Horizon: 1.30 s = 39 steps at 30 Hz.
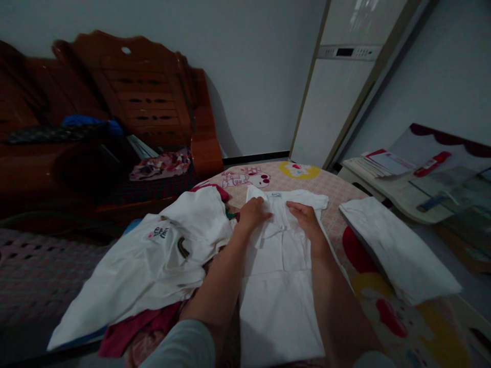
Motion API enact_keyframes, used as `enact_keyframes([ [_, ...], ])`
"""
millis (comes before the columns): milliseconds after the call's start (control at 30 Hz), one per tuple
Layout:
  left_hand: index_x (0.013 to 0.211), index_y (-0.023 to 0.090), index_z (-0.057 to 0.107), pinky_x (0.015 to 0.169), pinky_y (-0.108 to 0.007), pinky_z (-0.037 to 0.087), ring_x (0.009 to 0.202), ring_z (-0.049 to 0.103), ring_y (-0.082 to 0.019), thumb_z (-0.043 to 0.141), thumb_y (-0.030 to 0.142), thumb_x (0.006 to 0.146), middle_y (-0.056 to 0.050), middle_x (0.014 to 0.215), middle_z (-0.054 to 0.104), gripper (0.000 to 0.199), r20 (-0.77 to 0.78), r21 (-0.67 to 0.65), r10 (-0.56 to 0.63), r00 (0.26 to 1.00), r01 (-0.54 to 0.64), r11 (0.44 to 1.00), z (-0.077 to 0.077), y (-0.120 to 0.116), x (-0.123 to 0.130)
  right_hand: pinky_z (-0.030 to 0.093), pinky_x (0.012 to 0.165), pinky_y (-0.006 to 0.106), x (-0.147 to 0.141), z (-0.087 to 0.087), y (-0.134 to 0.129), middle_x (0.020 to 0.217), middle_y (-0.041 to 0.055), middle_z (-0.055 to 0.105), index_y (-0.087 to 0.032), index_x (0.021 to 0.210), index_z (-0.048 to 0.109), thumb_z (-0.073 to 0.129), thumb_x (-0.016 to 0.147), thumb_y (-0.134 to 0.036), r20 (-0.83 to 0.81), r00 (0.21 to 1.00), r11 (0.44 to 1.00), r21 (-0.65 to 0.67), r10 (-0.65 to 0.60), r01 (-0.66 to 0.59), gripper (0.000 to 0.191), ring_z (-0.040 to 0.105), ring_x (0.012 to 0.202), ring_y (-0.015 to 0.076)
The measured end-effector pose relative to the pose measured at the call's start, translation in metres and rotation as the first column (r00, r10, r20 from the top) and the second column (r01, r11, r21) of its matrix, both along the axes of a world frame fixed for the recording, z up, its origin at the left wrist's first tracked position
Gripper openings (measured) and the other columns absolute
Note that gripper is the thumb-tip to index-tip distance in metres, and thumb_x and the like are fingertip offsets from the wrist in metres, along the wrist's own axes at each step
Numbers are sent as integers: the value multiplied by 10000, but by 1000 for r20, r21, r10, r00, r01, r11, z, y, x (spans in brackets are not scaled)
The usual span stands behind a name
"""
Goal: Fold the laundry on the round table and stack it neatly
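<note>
A white shirt (280, 306) lies lengthwise on the table in front of me, its sides folded inward and a small label showing at the neck. My left hand (253, 213) is at the left of the neck area, thumb and fingers closed on the cloth. Opposite it, my right hand (305, 217) grips the fabric at the right of the neck, fingers together. Loose folds of the shirt hang between both hands. Left of my left forearm is a heap of clothes, topped by a white printed shirt (153, 266).
A folded white garment (395, 245) lies on the right of the round table's patterned cloth (333, 189). Dark red clothing (141, 327) pokes from under the heap. Beyond stand a carved wooden sofa (146, 97), a tall white air conditioner (337, 92) and a side cabinet (402, 191) with papers.
</note>
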<state>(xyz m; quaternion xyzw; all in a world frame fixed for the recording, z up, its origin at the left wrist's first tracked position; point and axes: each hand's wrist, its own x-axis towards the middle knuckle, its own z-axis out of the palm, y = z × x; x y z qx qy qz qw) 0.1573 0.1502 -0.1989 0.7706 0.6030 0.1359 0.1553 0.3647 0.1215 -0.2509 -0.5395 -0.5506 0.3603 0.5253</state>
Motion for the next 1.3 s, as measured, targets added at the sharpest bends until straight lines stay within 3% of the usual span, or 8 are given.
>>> enact_keyframes([
  [333,1302,153,431,867,-381,485,1119,584,-316,665,310,793,-185,1219,567,582,-236,12,-13,972,16,1000,-2,-20,22,441,1051,462,-4,7,-5,1094,77,741,-212,982,773,722,703,-493,14,1000,999,-25,-25,25,399,657,1098,271],
  [467,1228,124,501,850,-381,485,1039,634,-298,519,139,843,-190,1103,635,386,-172,7,49,984,-49,999,0,-13,14,434,1056,477,-4,8,-5,1083,81,744,-209,960,776,739,689,-471,-8,999,999,-22,-32,31,379,657,1095,278],
  [700,908,149,668,859,-396,497,1028,651,-326,629,173,739,-184,1021,693,175,-115,-42,30,993,-35,999,-3,-3,0,445,1039,488,-5,12,-6,1048,84,754,-206,930,778,768,658,-498,-43,998,998,-37,-45,44,400,664,1071,288],
  [833,752,159,666,853,-356,507,959,674,-286,640,162,715,-122,884,718,45,136,-70,78,988,-69,995,-4,10,-14,484,991,470,-10,25,-13,1018,86,758,-201,957,773,754,702,-497,-105,994,1000,-2,0,0,392,686,998,269],
  [900,718,169,633,784,-316,529,836,687,-229,626,186,746,-59,750,696,34,410,-156,167,897,-112,981,-3,16,-21,519,939,450,-14,31,-18,1020,86,756,-203,983,767,742,731,-497,-173,981,996,13,86,-85,389,702,926,246],
  [1000,707,173,559,630,-272,543,593,638,-146,573,226,822,2,616,628,127,774,-373,356,523,-78,925,-2,20,-22,545,878,433,-22,38,-24,1037,97,751,-198,1010,760,732,745,-522,-230,951,978,3,205,-210,419,706,872,235],
  [1100,714,168,523,579,-249,547,505,604,-108,595,212,832,10,589,617,145,862,-485,464,206,64,872,-2,17,-14,512,939,441,-28,42,-26,1084,107,739,-189,1073,744,732,740,-535,-218,935,955,-38,278,-293,481,678,1001,266],
  [1300,712,160,514,626,-251,573,572,660,-122,646,194,822,-3,604,631,175,884,-467,465,41,111,877,-3,13,-2,539,853,376,-40,38,-23,1001,57,749,-184,1056,714,794,648,-431,-206,919,932,-70,336,-356,484,685,925,234],
])
